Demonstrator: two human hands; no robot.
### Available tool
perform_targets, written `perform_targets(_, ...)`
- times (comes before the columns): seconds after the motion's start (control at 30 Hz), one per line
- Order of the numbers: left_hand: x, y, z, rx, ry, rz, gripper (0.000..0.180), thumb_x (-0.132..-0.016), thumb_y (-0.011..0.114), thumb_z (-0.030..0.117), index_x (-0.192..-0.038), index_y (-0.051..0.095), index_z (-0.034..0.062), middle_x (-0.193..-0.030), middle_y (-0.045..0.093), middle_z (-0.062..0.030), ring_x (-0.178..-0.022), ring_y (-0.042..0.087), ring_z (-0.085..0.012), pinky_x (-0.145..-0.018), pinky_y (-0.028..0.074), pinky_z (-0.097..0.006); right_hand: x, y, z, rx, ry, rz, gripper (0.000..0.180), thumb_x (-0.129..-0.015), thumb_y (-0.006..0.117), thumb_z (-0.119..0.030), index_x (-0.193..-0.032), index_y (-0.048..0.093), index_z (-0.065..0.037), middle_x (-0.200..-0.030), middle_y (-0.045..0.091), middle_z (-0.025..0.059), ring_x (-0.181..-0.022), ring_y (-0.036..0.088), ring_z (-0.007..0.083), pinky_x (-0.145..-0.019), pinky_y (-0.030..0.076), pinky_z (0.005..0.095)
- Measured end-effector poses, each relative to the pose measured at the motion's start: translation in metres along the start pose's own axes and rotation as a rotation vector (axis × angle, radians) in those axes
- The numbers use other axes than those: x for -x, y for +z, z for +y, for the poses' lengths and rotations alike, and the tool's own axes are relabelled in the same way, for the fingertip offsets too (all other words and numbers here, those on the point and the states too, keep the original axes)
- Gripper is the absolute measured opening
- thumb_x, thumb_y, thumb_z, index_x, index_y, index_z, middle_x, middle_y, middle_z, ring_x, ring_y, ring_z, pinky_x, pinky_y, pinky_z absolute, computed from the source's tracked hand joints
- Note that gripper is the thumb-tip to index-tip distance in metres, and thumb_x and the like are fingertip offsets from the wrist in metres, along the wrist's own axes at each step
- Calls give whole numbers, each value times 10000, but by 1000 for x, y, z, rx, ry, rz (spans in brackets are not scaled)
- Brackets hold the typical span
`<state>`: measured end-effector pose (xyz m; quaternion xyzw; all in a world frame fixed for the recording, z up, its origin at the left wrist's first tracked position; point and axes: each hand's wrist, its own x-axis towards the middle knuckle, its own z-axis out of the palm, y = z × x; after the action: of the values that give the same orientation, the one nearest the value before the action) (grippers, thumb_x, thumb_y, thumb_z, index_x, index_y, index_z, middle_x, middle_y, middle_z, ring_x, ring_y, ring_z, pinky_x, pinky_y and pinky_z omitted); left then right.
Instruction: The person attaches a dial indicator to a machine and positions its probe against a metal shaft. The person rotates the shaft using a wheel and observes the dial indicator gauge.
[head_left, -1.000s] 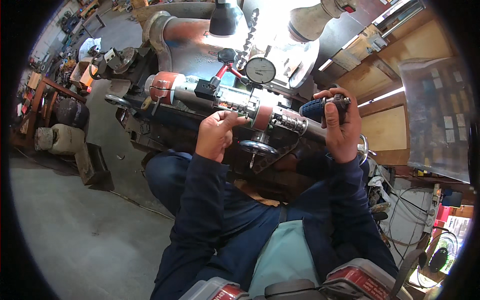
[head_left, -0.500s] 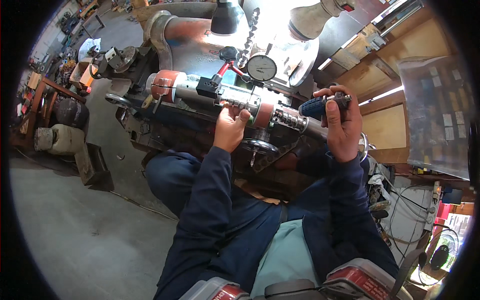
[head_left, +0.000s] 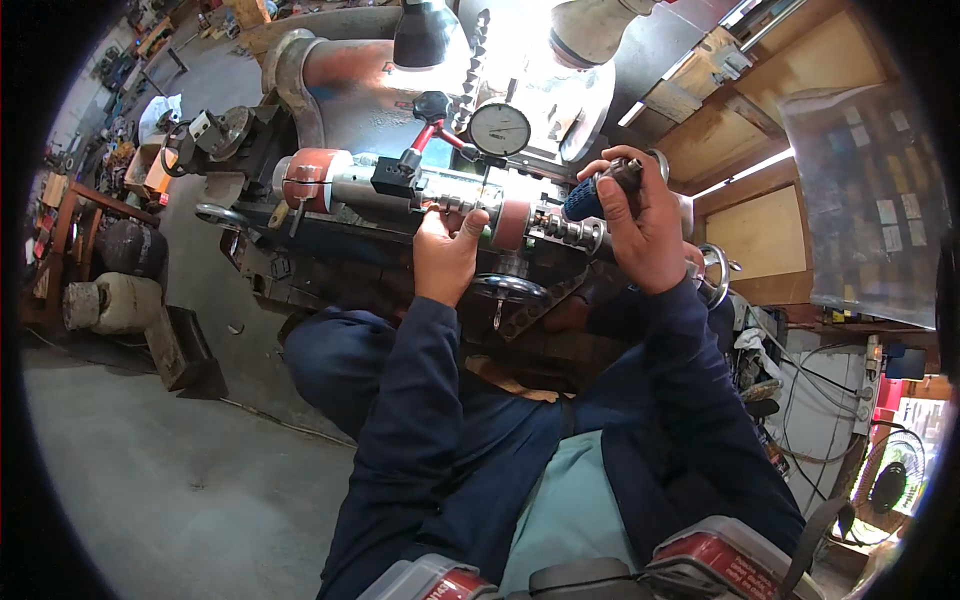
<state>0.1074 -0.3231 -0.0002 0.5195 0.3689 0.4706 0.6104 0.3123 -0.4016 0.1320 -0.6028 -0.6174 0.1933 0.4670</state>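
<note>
While my left hand (head_left: 447,260), closure unclear, seemingly steadies the shaft (head_left: 572,231), my right hand (head_left: 648,238), two o'clock, grips a tool (head_left: 583,200).

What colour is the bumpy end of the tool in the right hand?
Blue. The bumpy end shows best in the head view.

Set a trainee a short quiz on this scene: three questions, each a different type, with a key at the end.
1. Short answer: What does the left hand appear to touch?
2. True or false: In the picture, the round dial gauge is to the right of the black knob.
3. Multiple choice: What does the right hand hold?
A) A white cloth
B) A blue-ended tool
C) A yellow hammer

Key:
1. The lobed metal shaft
2. True
3. B
</note>
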Motion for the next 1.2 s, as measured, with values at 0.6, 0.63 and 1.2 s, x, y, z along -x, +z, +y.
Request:
perform_targets(0.6,0,3,-5,75,26,59,643,-815,768,498,-1076,574,-56,-985,696,-81,-912,637,-114,-819,497,-264,-1,18,-7,180,-95,-8,281,-970,603,-162,-1200,507,-33,-978,691,131,-831,686,250,-757,526,332)
perform_targets(0.63,0,3,-5,84,26,64,641,-816,769,494,-1079,574,-57,-988,697,-85,-916,638,-117,-818,498,-266,0,13,-13,181,-48,-62,306,-997,575,-207,-1217,504,-7,-1016,691,115,-905,638,173,-825,502,307)
perform_targets(1.2,0,-2,-14,210,-138,18,496,-898,722,406,-1075,568,-30,-992,664,-55,-912,595,-103,-820,471,-257,-2,12,-8,172,-106,-11,278,-977,582,-150,-1214,499,-30,-966,701,110,-814,672,188,-751,527,323)
